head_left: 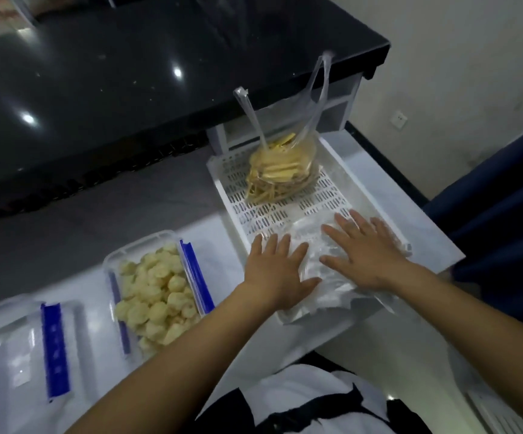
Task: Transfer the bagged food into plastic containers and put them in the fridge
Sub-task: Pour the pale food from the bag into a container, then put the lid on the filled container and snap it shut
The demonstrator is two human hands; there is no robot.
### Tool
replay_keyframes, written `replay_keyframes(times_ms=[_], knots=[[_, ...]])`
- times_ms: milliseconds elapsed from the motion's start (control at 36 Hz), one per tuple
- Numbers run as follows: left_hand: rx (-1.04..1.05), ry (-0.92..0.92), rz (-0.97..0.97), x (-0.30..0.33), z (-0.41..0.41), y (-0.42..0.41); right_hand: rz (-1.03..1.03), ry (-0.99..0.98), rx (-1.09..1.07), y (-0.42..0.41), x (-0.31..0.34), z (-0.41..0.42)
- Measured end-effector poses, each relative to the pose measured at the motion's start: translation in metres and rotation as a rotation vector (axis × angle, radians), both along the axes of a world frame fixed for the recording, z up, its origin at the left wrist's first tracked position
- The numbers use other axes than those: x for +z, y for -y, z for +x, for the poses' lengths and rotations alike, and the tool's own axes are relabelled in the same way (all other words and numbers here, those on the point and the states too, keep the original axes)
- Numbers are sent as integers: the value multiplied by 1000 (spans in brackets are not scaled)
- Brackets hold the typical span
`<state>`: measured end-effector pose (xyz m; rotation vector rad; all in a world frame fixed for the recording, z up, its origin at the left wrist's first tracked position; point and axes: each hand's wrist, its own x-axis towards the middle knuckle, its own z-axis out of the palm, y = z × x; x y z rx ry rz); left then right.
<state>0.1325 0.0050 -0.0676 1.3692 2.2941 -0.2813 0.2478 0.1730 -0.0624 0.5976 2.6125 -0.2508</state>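
Both hands lie flat, fingers straight and spread, on an empty clear plastic bag (313,277) that is pressed down at the near end of a white slotted tray (272,214). The left hand (277,270) covers the bag's left part and the right hand (368,253) its right part; neither grip closes on anything. The bag's near edge hangs over the tray's near rim.

At the tray's far end stands a second clear bag of yellow strips (280,173), its two handles sticking up, touching the tray floor and close to the far rim. Bare slotted floor lies between this bag and the hands.

The tray sits on a pale counter (216,245), its right rim near the counter's right edge. To the left of the tray, with a strip of bare counter between, is an open clear container (156,292) with blue clips, filled with pale yellow round pieces. Farther left, at the picture's edge, lies a clear lid with a blue clip (34,349). A dark glossy countertop (128,89) rises behind.
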Motion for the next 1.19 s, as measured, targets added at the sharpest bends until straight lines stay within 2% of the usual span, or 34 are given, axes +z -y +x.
replay_keyframes(times_ms=[83,167,250,306,389,472,639,806,1000,1111,1194], knots=[[-23,-46,-34,-3,3,-2,-21,-4,47,-8,-6,0],[-20,18,-12,5,1,-2,-66,29,75,-12,-1,-2],[8,123,131,19,-1,8,-122,-39,46,-12,19,-11],[118,185,313,30,0,25,-194,-157,11,-6,39,-17],[395,254,555,47,6,63,-352,-279,15,17,71,-29],[685,196,631,57,15,114,-447,-299,143,49,96,-44],[1135,26,572,65,35,216,-524,-237,481,126,112,-65],[1425,-26,564,52,62,296,-521,-151,653,186,88,-80],[1630,1,512,16,51,398,-409,-71,630,251,45,-85],[1724,-63,404,0,19,470,-342,-3,600,297,33,-92],[1749,-139,347,-6,-10,526,-206,1,608,332,32,-98]])
